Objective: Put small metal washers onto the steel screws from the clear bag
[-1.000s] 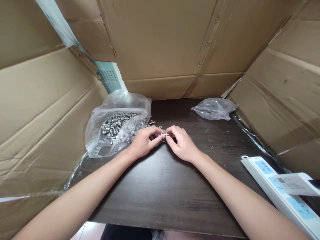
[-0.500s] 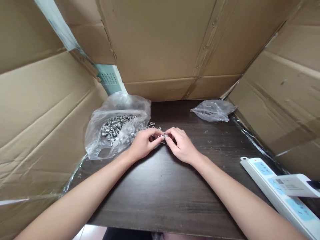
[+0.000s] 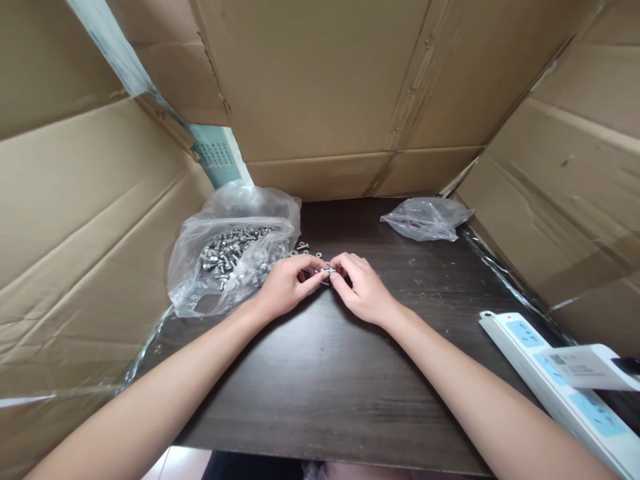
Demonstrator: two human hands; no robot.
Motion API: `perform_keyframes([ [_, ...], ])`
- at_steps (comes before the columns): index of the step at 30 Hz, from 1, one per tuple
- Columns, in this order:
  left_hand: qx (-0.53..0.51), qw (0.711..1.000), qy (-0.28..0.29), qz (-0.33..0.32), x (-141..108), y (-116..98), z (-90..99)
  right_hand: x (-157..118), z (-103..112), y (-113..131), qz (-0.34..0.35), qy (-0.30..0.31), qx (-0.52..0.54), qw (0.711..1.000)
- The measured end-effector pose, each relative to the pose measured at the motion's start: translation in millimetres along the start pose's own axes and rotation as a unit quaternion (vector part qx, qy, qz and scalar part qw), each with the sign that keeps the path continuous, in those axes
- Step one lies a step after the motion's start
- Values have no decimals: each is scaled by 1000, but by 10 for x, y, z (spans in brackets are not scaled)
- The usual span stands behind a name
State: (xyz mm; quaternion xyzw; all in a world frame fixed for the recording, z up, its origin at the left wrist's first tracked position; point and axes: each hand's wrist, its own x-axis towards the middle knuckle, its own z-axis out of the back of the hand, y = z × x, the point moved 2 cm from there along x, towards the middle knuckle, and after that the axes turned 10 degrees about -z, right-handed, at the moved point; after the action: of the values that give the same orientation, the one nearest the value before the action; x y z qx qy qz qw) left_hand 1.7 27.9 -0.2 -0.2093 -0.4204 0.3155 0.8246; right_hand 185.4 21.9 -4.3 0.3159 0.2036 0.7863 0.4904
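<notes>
Near the middle of the dark table, my left hand (image 3: 289, 283) pinches a small metal bolt (image 3: 327, 271) between thumb and fingertips. My right hand (image 3: 361, 288) meets it from the other side, thumb and index finger closed on the bolt's right end. Whether a nut or washer sits on that end is too small to tell, and the fingertips hide part of it. Just behind the hands lie a loose bolt (image 3: 303, 247) and a few small rings, one of them a washer (image 3: 319, 255). Left of my left hand, a clear plastic bag (image 3: 193, 250) lies open with many metal bolts (image 3: 230, 253) inside.
A second clear plastic bag (image 3: 427, 219) lies at the back right of the table (image 3: 310, 380). A white power strip (image 3: 525, 353) with a plug in it runs along the right edge. Cardboard walls (image 3: 320, 80) enclose the back and both sides.
Both hands stay pinched together at nearly the same spot, with only slight finger movement. The whole view has shifted very slightly.
</notes>
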Motion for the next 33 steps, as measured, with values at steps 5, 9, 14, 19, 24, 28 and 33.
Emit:
perform_keyframes([
  [5,-8,1000,5,0,-3,8,2,-4,10,-1,-13,4,15,1000],
  [9,-8,1000,2,1,-7,11,3,-10,15,-2,-15,1,20,1000],
  [14,-4,1000,1,1,-9,15,-3,-5,-2,-13,-8,-1,16,1000],
  [19,-9,1000,4,0,-9,15,0,-3,-3,-21,-6,-2,18,1000],
  [24,-23,1000,-6,14,-1,9,9,-6,9,-9,-8,-13,31,999],
  [28,-17,1000,-6,8,5,9,7,-9,7,0,-5,-15,32,999],
  [33,6,1000,3,-28,-16,3,-2,-6,9,-16,-6,-7,26,1000],
])
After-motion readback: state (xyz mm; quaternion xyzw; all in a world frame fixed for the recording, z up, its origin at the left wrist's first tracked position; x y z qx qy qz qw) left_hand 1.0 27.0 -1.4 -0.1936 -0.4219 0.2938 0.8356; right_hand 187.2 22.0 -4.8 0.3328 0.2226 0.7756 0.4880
